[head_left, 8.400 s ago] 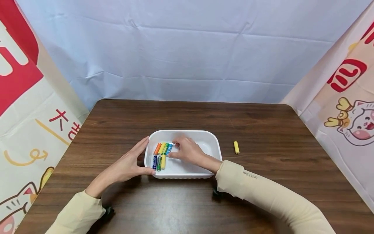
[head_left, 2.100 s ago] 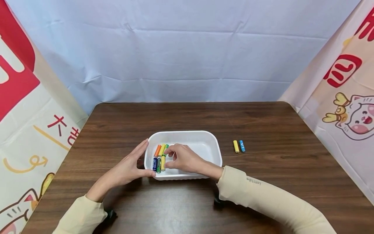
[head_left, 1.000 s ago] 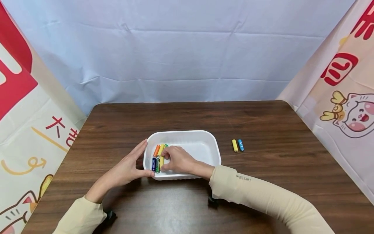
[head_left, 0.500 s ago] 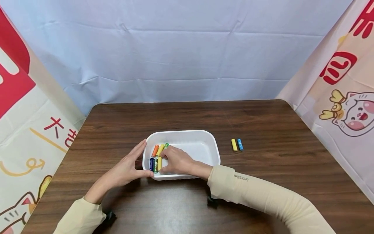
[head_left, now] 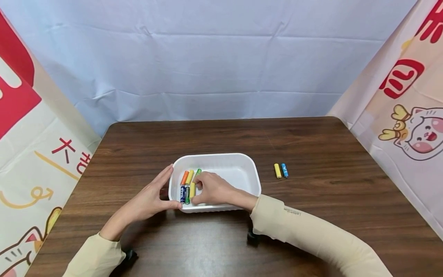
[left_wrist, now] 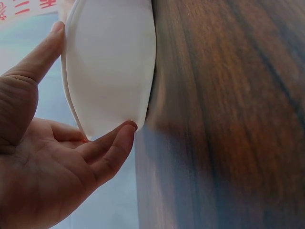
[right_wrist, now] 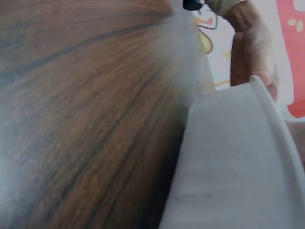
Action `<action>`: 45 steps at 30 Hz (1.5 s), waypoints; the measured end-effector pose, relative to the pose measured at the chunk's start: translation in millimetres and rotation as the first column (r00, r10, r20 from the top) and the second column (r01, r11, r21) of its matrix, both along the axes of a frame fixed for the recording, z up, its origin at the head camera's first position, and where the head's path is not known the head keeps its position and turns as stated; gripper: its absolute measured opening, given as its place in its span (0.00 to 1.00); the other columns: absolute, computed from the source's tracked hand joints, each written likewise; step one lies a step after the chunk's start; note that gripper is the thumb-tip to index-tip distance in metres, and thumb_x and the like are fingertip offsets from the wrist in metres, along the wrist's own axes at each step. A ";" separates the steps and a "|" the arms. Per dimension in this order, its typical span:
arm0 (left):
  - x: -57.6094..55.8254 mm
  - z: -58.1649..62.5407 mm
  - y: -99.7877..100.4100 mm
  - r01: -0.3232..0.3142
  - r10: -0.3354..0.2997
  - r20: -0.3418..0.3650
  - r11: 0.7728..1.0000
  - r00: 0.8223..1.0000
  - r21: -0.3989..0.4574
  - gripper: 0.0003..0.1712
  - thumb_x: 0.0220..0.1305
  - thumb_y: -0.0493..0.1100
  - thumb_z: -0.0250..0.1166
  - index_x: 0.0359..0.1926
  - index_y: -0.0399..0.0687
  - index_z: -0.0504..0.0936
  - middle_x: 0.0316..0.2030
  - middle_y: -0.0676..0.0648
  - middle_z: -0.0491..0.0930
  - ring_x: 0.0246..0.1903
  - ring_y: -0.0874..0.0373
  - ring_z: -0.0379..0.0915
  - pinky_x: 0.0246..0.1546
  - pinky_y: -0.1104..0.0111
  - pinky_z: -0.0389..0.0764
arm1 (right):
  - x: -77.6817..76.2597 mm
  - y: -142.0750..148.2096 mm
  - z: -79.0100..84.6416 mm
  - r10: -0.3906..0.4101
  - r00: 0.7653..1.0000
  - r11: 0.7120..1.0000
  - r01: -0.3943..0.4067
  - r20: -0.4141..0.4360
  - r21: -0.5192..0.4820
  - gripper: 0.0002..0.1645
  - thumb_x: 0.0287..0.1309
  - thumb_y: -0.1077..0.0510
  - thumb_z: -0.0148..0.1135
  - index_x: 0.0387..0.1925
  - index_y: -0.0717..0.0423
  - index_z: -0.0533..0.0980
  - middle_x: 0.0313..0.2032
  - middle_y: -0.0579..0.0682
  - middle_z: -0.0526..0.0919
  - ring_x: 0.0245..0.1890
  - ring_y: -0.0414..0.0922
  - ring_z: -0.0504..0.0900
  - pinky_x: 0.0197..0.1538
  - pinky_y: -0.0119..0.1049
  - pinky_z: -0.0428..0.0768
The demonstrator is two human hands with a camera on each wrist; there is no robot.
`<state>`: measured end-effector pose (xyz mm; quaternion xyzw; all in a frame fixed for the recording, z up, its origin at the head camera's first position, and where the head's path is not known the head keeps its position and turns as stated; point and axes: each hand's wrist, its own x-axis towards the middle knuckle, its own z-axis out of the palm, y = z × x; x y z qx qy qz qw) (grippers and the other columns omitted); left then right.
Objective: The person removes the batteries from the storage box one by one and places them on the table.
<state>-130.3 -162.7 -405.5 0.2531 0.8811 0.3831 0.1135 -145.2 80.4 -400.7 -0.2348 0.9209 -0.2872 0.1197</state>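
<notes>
In the head view a white plastic tray (head_left: pixel 238 177) stands on the table. My left hand (head_left: pixel 147 198) holds its left end, thumb on the near side and fingers on the far side. My right hand (head_left: pixel 216 189) reaches inside and pinches a yellow battery (head_left: pixel 192 190) between thumb and fingers at its two ends. Left of that battery lie a dark blue battery (head_left: pixel 182 194) and a dark green battery (head_left: pixel 187 195). Behind them are an orange battery (head_left: pixel 184 177), another yellow one and a light green battery (head_left: pixel 199 171), partly covered by my right fingers.
On the brown wooden table (head_left: pixel 311 146), to the right of the tray, a second loose yellow battery (head_left: pixel 277 171) and a light blue battery (head_left: pixel 284 170) lie side by side. White cloth (head_left: pixel 214 69) hangs behind the table, with printed cloths at both sides.
The light blue battery has gone from the tray to the table beside the yellow one. Lately my right fingers have closed in on the tray's front yellow battery, and the front row has shifted slightly.
</notes>
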 end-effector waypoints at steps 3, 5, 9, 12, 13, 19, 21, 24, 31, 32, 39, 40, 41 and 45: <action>-0.1 -0.2 -0.4 -0.001 0.001 0.002 1.000 1.000 0.000 0.68 0.56 0.59 0.79 0.82 0.37 0.47 0.81 0.37 0.43 0.76 0.39 0.50 0.69 0.40 0.59 | 1.9 9.8 4.6 -0.010 1.000 0.998 0.009 -0.013 -0.066 0.20 0.46 0.55 0.76 0.42 0.58 0.82 0.33 0.48 0.80 0.33 0.39 0.73 0.38 0.31 0.73; -0.1 -0.2 -0.3 -0.001 0.001 0.002 1.000 1.000 0.000 0.68 0.56 0.58 0.79 0.82 0.37 0.47 0.81 0.36 0.43 0.76 0.39 0.50 0.70 0.41 0.59 | 3.4 18.4 9.0 -0.022 0.999 0.993 0.018 -0.031 -0.118 0.21 0.46 0.56 0.75 0.43 0.58 0.82 0.34 0.49 0.81 0.34 0.40 0.75 0.39 0.31 0.74; 0.0 0.0 0.5 -0.003 0.003 -0.005 1.000 1.000 -0.005 0.68 0.56 0.58 0.79 0.82 0.36 0.47 0.81 0.36 0.43 0.77 0.39 0.49 0.70 0.41 0.58 | 6.6 42.2 21.6 -0.069 0.995 0.976 0.051 -0.077 -0.211 0.20 0.46 0.57 0.73 0.43 0.59 0.82 0.35 0.50 0.82 0.34 0.43 0.78 0.39 0.31 0.75; 0.3 0.6 1.0 -0.008 0.008 -0.013 1.000 1.000 -0.010 0.68 0.55 0.57 0.80 0.81 0.35 0.48 0.81 0.37 0.44 0.77 0.39 0.48 0.70 0.40 0.57 | 8.8 63.8 34.0 -0.111 0.990 0.964 0.085 -0.090 -0.253 0.19 0.48 0.57 0.72 0.43 0.59 0.81 0.36 0.50 0.82 0.36 0.44 0.79 0.41 0.34 0.76; 0.5 0.8 1.1 -0.010 0.010 -0.016 1.000 1.000 -0.012 0.68 0.55 0.57 0.80 0.81 0.35 0.48 0.81 0.37 0.44 0.76 0.39 0.49 0.70 0.40 0.57 | 9.8 71.2 38.5 -0.128 0.988 0.961 0.102 -0.088 -0.256 0.19 0.48 0.57 0.71 0.44 0.58 0.81 0.36 0.49 0.82 0.37 0.44 0.79 0.42 0.35 0.77; 2.1 1.0 -0.2 -0.021 0.021 -0.007 1.000 1.000 -0.022 0.69 0.54 0.57 0.81 0.81 0.35 0.47 0.81 0.37 0.44 0.76 0.40 0.49 0.70 0.40 0.57 | 13.4 116.5 61.2 -0.223 0.971 0.942 0.191 -0.090 -0.278 0.18 0.52 0.60 0.71 0.47 0.58 0.80 0.39 0.51 0.82 0.39 0.45 0.79 0.42 0.34 0.77; 2.4 1.1 -0.6 -0.023 0.023 -0.002 0.999 1.000 -0.025 0.69 0.55 0.58 0.80 0.82 0.36 0.47 0.81 0.37 0.44 0.76 0.40 0.49 0.70 0.40 0.58 | 12.7 132.5 66.7 -0.245 0.966 0.934 0.212 -0.085 -0.288 0.16 0.54 0.61 0.70 0.46 0.57 0.80 0.38 0.51 0.82 0.39 0.46 0.80 0.41 0.33 0.77; 2.6 1.0 -0.6 -0.024 0.024 0.002 0.999 1.000 -0.026 0.69 0.55 0.58 0.80 0.82 0.36 0.46 0.81 0.38 0.43 0.76 0.39 0.49 0.70 0.40 0.58 | 11.3 157.4 73.8 -0.263 0.961 0.929 0.230 -0.079 -0.291 0.16 0.57 0.61 0.71 0.47 0.58 0.80 0.37 0.52 0.83 0.39 0.47 0.80 0.41 0.31 0.77; 2.4 0.1 1.6 -0.021 0.021 0.005 0.999 1.000 -0.026 0.68 0.55 0.56 0.81 0.82 0.35 0.46 0.81 0.37 0.44 0.76 0.39 0.49 0.70 0.40 0.58 | 11.0 212.4 80.0 -0.324 0.941 0.928 0.296 -0.101 -0.224 0.18 0.62 0.58 0.70 0.51 0.60 0.79 0.40 0.53 0.82 0.40 0.47 0.80 0.42 0.27 0.76; 2.2 0.1 1.8 -0.021 0.022 0.007 0.999 1.000 -0.025 0.68 0.55 0.56 0.81 0.82 0.35 0.46 0.81 0.38 0.43 0.76 0.39 0.49 0.70 0.40 0.58 | 10.5 219.5 79.0 -0.334 0.937 0.928 0.308 -0.101 -0.212 0.18 0.62 0.58 0.70 0.51 0.60 0.78 0.40 0.54 0.82 0.40 0.47 0.80 0.42 0.27 0.76; 0.5 0.1 2.3 -0.022 0.022 0.009 0.999 1.000 -0.027 0.69 0.55 0.57 0.80 0.82 0.36 0.46 0.81 0.37 0.43 0.77 0.40 0.48 0.70 0.40 0.58 | 8.3 257.7 55.8 -0.344 0.937 0.936 0.337 -0.056 -0.102 0.22 0.64 0.56 0.70 0.54 0.65 0.77 0.43 0.55 0.81 0.41 0.47 0.78 0.40 0.30 0.76; 0.2 0.1 2.3 -0.022 0.023 0.009 0.999 1.000 -0.029 0.69 0.55 0.57 0.80 0.82 0.36 0.46 0.81 0.38 0.43 0.77 0.40 0.48 0.70 0.40 0.58 | 8.1 261.6 50.6 -0.336 0.941 0.939 0.330 -0.050 -0.092 0.23 0.63 0.57 0.70 0.54 0.66 0.76 0.43 0.55 0.81 0.40 0.47 0.78 0.39 0.30 0.77; 0.0 0.0 2.3 -0.022 0.023 0.009 0.999 1.000 -0.029 0.69 0.55 0.57 0.81 0.82 0.36 0.46 0.81 0.38 0.43 0.77 0.40 0.49 0.70 0.40 0.58 | 7.8 265.1 45.5 -0.327 0.944 0.943 0.322 -0.046 -0.085 0.23 0.63 0.58 0.71 0.54 0.67 0.76 0.42 0.55 0.81 0.39 0.47 0.78 0.38 0.31 0.77; -0.8 0.0 2.6 -0.022 0.023 0.009 0.999 1.000 -0.029 0.69 0.55 0.57 0.81 0.82 0.37 0.47 0.81 0.38 0.44 0.76 0.40 0.49 0.70 0.41 0.58 | 7.4 276.2 27.0 -0.309 0.951 0.950 0.306 -0.030 -0.058 0.21 0.60 0.60 0.72 0.51 0.67 0.77 0.41 0.55 0.81 0.37 0.46 0.77 0.37 0.32 0.76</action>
